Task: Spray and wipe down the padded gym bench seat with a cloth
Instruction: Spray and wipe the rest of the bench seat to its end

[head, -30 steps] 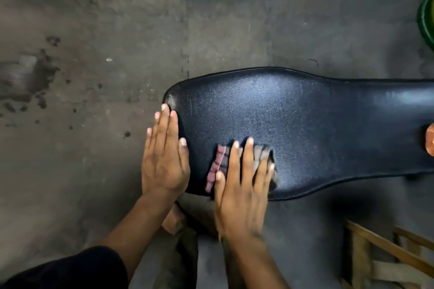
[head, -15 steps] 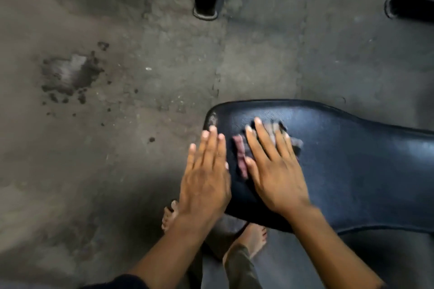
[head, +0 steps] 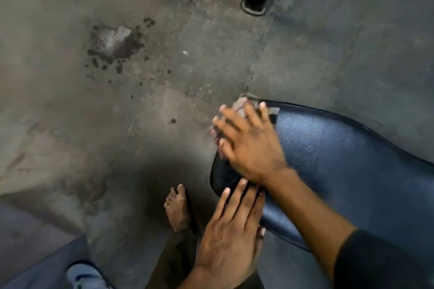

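The dark padded bench seat (head: pixel 340 162) runs from the middle of the view to the right edge, its rounded end pointing left. My right hand (head: pixel 249 145) lies flat and blurred on that end, pressing a grey and pink cloth (head: pixel 242 104) that sticks out past my fingertips at the seat's far corner. My left hand (head: pixel 232 230) rests flat with fingers together on the seat's near edge, just below my right wrist, and holds nothing.
Stained grey concrete floor (head: pixel 117 42) surrounds the bench. A black post foot (head: pixel 254 4) stands at the top. My bare foot (head: pixel 178 209) is on the floor beside the seat's end. A light blue and white object (head: pixel 87 274) sits at the bottom left.
My right hand has pushed the cloth from the seat's near side across to the far corner of its end. My left hand slid to the near edge. The view has swung to the left.
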Tool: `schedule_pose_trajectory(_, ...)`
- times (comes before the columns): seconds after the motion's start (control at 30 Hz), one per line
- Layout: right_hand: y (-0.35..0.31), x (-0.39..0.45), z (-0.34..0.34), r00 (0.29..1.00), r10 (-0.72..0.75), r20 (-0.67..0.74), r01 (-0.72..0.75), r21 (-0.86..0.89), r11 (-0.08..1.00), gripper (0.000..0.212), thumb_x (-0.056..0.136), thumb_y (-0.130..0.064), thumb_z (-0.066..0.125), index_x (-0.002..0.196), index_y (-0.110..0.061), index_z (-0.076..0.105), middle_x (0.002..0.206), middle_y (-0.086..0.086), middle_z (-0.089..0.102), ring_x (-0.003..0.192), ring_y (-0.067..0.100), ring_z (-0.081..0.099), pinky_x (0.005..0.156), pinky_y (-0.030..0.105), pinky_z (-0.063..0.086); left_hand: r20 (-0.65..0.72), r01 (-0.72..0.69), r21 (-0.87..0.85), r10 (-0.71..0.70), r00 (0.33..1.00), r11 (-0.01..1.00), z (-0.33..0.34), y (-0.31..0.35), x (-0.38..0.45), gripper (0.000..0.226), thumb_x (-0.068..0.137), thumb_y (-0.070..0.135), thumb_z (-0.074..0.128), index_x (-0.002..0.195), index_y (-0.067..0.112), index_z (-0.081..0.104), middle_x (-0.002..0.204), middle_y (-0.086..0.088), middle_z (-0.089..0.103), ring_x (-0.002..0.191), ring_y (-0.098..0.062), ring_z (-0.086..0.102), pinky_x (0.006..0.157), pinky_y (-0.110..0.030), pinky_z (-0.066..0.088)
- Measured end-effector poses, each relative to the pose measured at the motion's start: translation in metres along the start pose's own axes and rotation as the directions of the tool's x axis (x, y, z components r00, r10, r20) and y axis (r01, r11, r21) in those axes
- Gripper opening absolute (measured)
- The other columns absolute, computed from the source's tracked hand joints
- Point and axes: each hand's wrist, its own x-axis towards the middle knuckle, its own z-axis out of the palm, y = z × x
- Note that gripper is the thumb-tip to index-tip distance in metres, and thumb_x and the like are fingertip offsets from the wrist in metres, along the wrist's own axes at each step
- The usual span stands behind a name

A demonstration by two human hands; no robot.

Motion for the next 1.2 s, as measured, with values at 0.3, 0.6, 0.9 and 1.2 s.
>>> schedule_pose_trajectory(0.3, 0.076, -0.001, -0.026, 0.998, 0.028, 0.051, -0.030, 0.044, 0.999, 0.062, 0.107, -0.051, 0.032, 0.166, -0.034, 0.043, 0.174, -0.001, 0.042, 0.156, 0.040, 0.042, 0.132, 0.064, 0.024, -0.146, 0.149, -0.086, -0.161, 0.976, 0.985, 0.036, 0.022, 0.007, 0.072, 0.098, 0.056, 0.061, 0.159, 0.018, 0.050, 0.178, -0.005, 0.029, 0.165, -0.028, 0.027, 0.128, -0.053, 0.027)
schedule_pose_trajectory(0.6, -0.028, 0.005, -0.017, 0.794, -0.470, 0.385, 0.530, -0.059, 0.846, 0.056, 0.105, -0.057, 0.033, 0.142, -0.034, 0.069, 0.145, 0.003, 0.070, 0.156, 0.033, 0.043, 0.135, 0.056, 0.015, -0.249, 0.174, -0.121, -0.200, 0.948, 0.977, 0.063, 0.034, 0.005, 0.062, 0.104, 0.055, 0.055, 0.155, 0.020, 0.051, 0.163, -0.003, 0.047, 0.148, -0.031, 0.048, 0.133, -0.051, 0.019)
schedule_pose_trajectory(0.9, 0.008, 0.063, -0.042, 0.969, -0.080, 0.235, 0.115, -0.140, 0.983, 0.059, 0.102, -0.061, 0.035, 0.113, -0.024, 0.079, 0.123, 0.013, 0.078, 0.119, 0.038, 0.067, 0.104, 0.046, 0.051, -0.265, 0.130, -0.102, -0.153, 0.952, 0.986, 0.077, 0.022, 0.004, 0.076, 0.110, 0.054, 0.043, 0.172, 0.017, 0.020, 0.182, -0.008, 0.011, 0.169, -0.031, 0.012, 0.135, -0.052, 0.010)
schedule_pose_trajectory(1.2, -0.030, 0.006, -0.022, 0.819, -0.465, 0.337, 0.514, -0.069, 0.855, 0.057, 0.104, -0.060, 0.032, 0.132, -0.032, 0.074, 0.136, -0.006, 0.074, 0.138, 0.025, 0.061, 0.130, 0.045, 0.030, -0.190, 0.062, -0.111, -0.083, 0.978, 0.992, 0.064, 0.010, -0.001, 0.072, 0.109, 0.054, 0.041, 0.170, 0.020, 0.025, 0.176, -0.001, 0.024, 0.163, -0.024, 0.019, 0.136, -0.046, 0.007)
